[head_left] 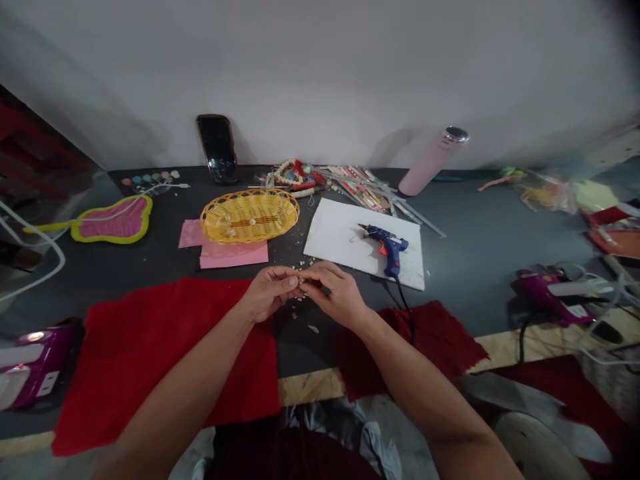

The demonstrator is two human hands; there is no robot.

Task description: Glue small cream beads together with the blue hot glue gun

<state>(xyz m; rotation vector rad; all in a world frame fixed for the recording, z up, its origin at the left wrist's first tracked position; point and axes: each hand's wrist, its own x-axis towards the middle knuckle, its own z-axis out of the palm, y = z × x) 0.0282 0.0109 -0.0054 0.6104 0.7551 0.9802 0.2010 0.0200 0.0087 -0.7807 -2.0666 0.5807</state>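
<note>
Here, both hands pinch a small beige piece (similar bits dot the dark table).

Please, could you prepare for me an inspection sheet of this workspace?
Surface: dark tabletop; red cloth and darker red cloth overhang the front edge.
Job's things: small pale pieces near the hands; glue gun lying on a white board; yellow basket partly over pink sheets.
Clutter: heap of thin sticks and mixed items behind the board.
Hands: left hand and right hand meet, fingers closed on a small pale piece, details unclear.
Cables: black cord from the glue gun; white cables at left.
Surroundings: pale wall; phone and pink bottle beside it.
</note>
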